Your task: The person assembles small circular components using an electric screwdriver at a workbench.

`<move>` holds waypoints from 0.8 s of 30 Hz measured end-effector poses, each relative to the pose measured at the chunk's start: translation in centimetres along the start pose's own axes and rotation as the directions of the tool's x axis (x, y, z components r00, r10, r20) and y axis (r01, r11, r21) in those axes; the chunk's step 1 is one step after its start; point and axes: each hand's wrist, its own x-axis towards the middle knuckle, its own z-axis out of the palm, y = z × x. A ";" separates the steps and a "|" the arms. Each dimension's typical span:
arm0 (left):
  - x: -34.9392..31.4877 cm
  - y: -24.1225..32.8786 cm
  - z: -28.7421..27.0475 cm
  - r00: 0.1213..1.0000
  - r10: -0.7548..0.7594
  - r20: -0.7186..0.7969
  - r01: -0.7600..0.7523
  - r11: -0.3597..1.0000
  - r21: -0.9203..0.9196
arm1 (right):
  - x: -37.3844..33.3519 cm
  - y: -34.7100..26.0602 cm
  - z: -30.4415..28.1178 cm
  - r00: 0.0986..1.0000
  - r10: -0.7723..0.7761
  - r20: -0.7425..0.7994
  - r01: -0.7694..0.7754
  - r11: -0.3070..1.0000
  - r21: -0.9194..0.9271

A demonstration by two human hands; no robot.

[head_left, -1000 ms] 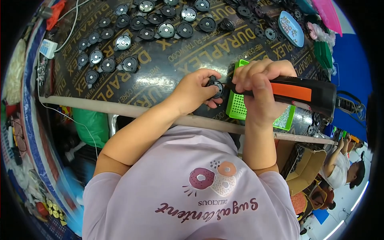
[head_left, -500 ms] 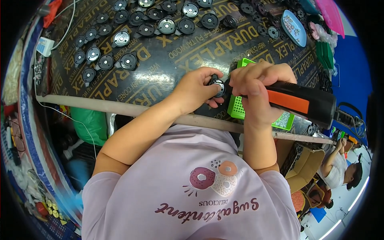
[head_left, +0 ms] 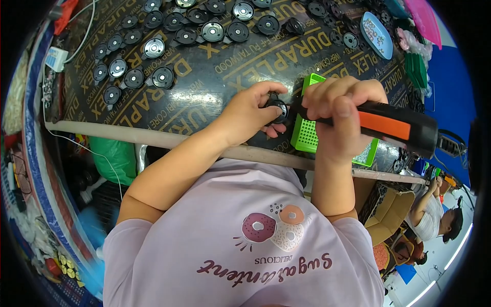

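Note:
Between the thumb and fingers of my left hand [head_left: 251,113] is a small round black part [head_left: 277,108] with a shiny face, held just over the table's near edge. My right hand [head_left: 343,110] is wrapped round a black and orange electric screwdriver [head_left: 394,125], which lies nearly level with its cord running off to the right. The tool's front end points left at the part; whether its tip touches cannot be made out. Partly behind my right hand stands a bright green tray [head_left: 306,134] with a grid of holes and small metal pieces at its right end.
Several similar round black parts [head_left: 212,31] lie across the far and left side of the dark printed table [head_left: 204,66]. A blue dish [head_left: 376,36] of small pieces sits far right. Below right are an open cardboard box [head_left: 391,215] and another person [head_left: 432,215].
My right hand and the screwdriver have shifted a little to the right, away from my left hand. The black part has turned slightly in my left fingers.

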 end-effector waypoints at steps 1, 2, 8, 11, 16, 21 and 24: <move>-0.2 0.1 0.0 1.000 -0.003 0.010 0.003 1.000 -0.015 | 0.1 -0.2 -0.1 1.000 0.014 -0.016 -0.013 0.999 0.047; -0.3 0.2 0.2 1.000 -0.003 0.010 0.003 1.000 -0.015 | 0.2 -0.3 -0.2 0.999 0.015 -0.028 -0.013 0.997 0.070; -0.7 0.7 0.4 1.000 0.011 -0.005 -0.011 1.000 -0.008 | 0.7 -1.2 -1.0 0.993 0.083 -0.088 -0.068 0.985 0.156; -0.7 0.5 0.2 1.000 0.026 0.009 -0.025 0.999 -0.039 | 0.7 -1.4 -1.2 0.993 0.086 -0.081 -0.073 0.986 0.150; -0.5 0.1 -0.1 0.999 0.009 0.032 -0.007 0.998 -0.063 | 0.4 -1.7 -1.1 0.990 0.096 -0.104 -0.079 0.985 0.156; -0.5 0.2 0.1 1.000 0.001 0.005 0.000 1.000 -0.018 | 0.4 -1.8 -1.0 0.998 0.042 -0.056 -0.035 0.992 0.122; -0.6 0.2 0.2 1.000 -0.002 -0.003 0.002 1.000 0.005 | 0.4 -1.7 -0.9 0.998 0.040 -0.046 -0.035 0.994 0.104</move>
